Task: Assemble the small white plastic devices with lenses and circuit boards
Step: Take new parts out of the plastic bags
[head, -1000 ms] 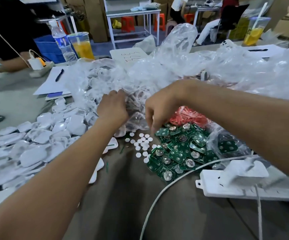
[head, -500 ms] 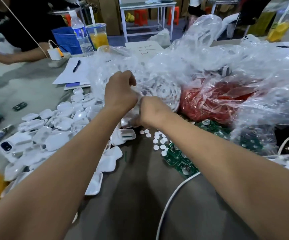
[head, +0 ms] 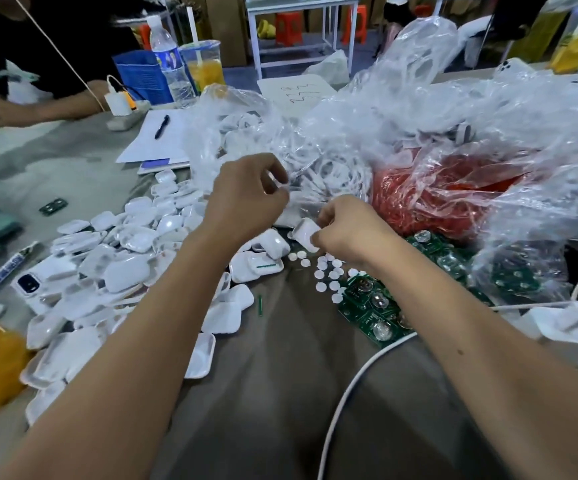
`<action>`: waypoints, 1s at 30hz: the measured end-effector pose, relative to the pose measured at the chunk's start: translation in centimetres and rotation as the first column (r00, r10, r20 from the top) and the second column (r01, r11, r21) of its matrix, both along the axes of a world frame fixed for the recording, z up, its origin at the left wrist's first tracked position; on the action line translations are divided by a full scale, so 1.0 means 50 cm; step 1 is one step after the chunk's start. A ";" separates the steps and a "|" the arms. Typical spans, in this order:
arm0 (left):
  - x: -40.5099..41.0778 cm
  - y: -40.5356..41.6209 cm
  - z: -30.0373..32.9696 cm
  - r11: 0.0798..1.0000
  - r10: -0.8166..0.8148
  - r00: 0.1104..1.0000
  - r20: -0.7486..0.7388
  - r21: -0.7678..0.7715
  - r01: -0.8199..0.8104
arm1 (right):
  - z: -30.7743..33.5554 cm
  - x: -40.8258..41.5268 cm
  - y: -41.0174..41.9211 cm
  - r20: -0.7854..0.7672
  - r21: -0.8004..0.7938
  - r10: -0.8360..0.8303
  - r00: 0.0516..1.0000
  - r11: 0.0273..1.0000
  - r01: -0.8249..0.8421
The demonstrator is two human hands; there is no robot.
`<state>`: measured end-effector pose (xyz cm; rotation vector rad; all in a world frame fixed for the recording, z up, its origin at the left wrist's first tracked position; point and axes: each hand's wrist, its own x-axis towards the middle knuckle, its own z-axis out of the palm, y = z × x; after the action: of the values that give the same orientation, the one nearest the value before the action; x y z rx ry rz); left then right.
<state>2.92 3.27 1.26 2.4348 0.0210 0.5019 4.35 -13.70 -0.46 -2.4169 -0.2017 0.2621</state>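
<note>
R hand [head: 344,230] has its grip clamped on one small white plastic shell [head: 305,234], pinched at the shell's right edge between thumb and fingertips, held just above the counter [head: 280,393] and just in front of the clear plastic bag [head: 367,140]. L hand [head: 246,195] sits up and to the left of it, fingers curled, thumb and forefinger together on what looks like a small white/clear piece at the bag's mouth; too blurred to tell what, or whether it's only bag film.

Key relation: the shell lies between the two hands, down-right of the L grip, touching only the R one. Its long axis runs roughly upper-left to lower-right, free end pointing toward the L hand. So L hand is the one that has to come across, prob. a short drop toward the shell's open end; R hand only needs to steady it.

Parts for later steps are all on the R side: white lens discs [head: 329,275] scattered on the counter right under the R wrist, green circuit boards [head: 374,306] w/ clear domes just beyond them. R hand is much nearer both. Pile of white shells [head: 114,268] lies to the L, under and beside the L forearm.

Judgement: early stage of one unit, shell picked, nothing fitted in it that I can see.
</note>
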 end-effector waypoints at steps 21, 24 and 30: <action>0.079 -0.036 -0.032 0.939 0.328 0.943 0.062 0.090 -0.332 | 0.062 0.044 -0.071 0.442 -0.180 -0.089 0.893 0.966 0.185; 0.106 -0.026 -0.034 0.976 0.204 0.967 -0.154 0.111 -0.188 | 0.095 0.062 -0.041 0.543 -0.131 0.020 0.839 0.989 0.061; 0.112 -0.053 -0.012 0.829 0.000 1.000 0.013 -0.560 0.007 | 0.091 0.095 0.008 0.355 -0.425 0.326 0.876 0.891 -0.159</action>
<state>8.51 0.63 0.63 1.8498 0.1399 0.4341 9.07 -13.29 4.10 -2.8172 -0.7222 -0.1286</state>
